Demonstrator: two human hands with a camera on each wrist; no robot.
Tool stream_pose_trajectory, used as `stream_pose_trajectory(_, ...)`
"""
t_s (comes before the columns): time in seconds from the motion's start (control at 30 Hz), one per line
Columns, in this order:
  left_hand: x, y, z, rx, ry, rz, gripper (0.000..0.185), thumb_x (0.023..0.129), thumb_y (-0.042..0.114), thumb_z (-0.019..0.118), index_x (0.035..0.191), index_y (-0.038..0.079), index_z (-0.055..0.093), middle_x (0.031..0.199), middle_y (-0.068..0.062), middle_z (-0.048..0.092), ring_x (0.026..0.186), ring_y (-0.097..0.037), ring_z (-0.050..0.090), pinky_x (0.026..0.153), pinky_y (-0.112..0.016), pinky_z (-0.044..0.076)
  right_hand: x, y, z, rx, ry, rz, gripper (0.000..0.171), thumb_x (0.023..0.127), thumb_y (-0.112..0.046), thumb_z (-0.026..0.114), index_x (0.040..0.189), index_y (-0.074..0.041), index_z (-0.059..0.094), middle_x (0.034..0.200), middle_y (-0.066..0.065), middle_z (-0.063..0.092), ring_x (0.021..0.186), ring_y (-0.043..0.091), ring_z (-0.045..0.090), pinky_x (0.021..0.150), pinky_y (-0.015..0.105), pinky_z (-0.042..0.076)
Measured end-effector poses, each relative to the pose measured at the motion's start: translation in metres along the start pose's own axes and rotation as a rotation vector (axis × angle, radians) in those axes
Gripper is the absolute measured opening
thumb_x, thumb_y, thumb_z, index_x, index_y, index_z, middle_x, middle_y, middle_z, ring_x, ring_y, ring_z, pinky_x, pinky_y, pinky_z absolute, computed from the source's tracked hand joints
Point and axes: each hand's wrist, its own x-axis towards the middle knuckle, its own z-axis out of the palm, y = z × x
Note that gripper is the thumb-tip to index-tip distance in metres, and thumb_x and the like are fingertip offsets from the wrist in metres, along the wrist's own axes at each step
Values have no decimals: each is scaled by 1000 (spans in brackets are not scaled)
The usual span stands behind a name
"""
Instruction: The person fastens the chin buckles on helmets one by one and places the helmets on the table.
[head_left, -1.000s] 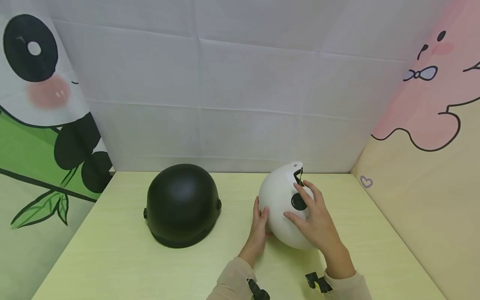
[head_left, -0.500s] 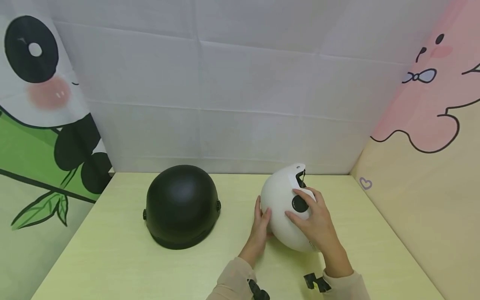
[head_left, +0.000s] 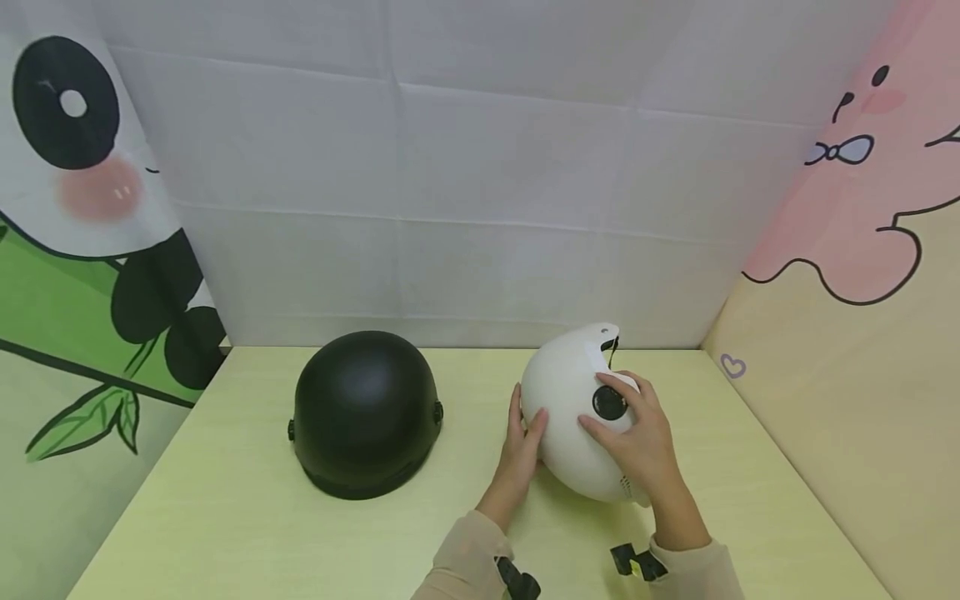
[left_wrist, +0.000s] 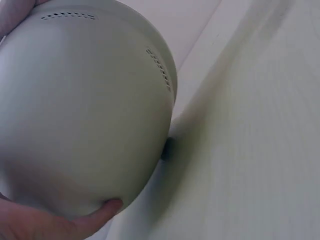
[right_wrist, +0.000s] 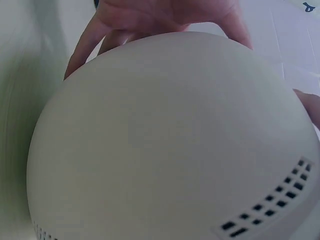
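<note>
Between both hands a white helmet is tilted on its side, a round black disc on its upper side. Its front opening points to the far right, where a thin dark strap shows. My left hand grips the shell from the left, thumb on the near side, other fingers reaching behind. My right hand holds the right side, thumb and fingers spread around the disc. Rows of small vent slots show on the shell in the left wrist view, with a left finger curved along its edge.
A black helmet sits dome up on the light wooden table, left of the white one. White cloth hangs behind the table. Side panels carry cartoon drawings, a pink figure on the right.
The white helmet has turned slightly to the right in my hands, its front edge and black disc shifting right. Both hands keep hold of it; the black helmet stays in place.
</note>
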Motion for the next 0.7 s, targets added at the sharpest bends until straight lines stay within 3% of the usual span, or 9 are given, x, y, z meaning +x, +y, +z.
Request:
stream_pose_trajectory(0.37, 1, 19, 5, 169, 95, 108, 75, 87, 52, 50, 146, 25, 12, 143, -11, 24, 123, -34, 32, 89, -54, 33, 1, 7, -5, 121, 44, 52, 57, 69, -23, 80, 122, -22, 57, 126, 2, 41, 108, 25, 44, 81, 53, 39)
stream_pose_trajectory(0.7, 1, 41, 9, 339, 109, 35, 80, 81, 64, 47, 145, 33, 10, 140, -15, 23, 114, -44, 38, 80, -61, 37, 2, -15, -17, 238, 63, 106, 57, 74, -10, 75, 126, -8, 52, 131, 12, 39, 111, 33, 42, 83, 59, 35)
